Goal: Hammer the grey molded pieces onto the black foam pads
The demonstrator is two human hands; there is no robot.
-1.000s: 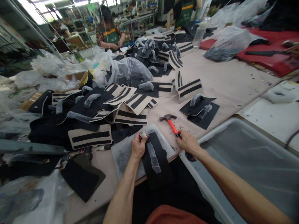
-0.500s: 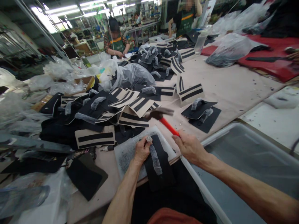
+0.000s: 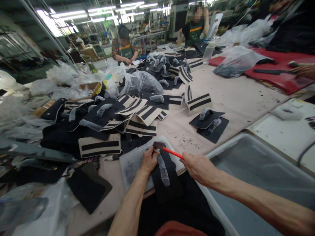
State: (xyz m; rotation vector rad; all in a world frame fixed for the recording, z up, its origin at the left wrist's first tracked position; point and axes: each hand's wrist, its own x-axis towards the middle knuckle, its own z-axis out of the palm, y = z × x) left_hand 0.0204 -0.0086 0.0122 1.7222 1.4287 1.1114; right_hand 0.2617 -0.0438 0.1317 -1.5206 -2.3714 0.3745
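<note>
My right hand (image 3: 198,167) is closed around the red handle of a hammer (image 3: 173,153). The hammer's dark head is down over the top of a metal punch, which my left hand (image 3: 149,160) grips upright in its fist; the head hides most of the punch's end. Beneath that fist lies a black panel (image 3: 169,186) with a plastic-wrapped handle (image 3: 163,170). The panel rests partly on a worn whitish pad (image 3: 133,167) and overhangs the near table edge. The punch's lower tip is hidden by my fingers.
Black and beige striped panels (image 3: 140,124) pile up ahead and left. Two handled black panels (image 3: 213,126) lie to the right. A translucent bin (image 3: 246,183) stands under my right forearm. Co-workers (image 3: 124,49) sit across the table. Another person's hand (image 3: 306,70) shows over red material.
The hammer has come down from above and beyond the punch onto its top. My left hand stays in place on the punch. The view has shifted slightly.
</note>
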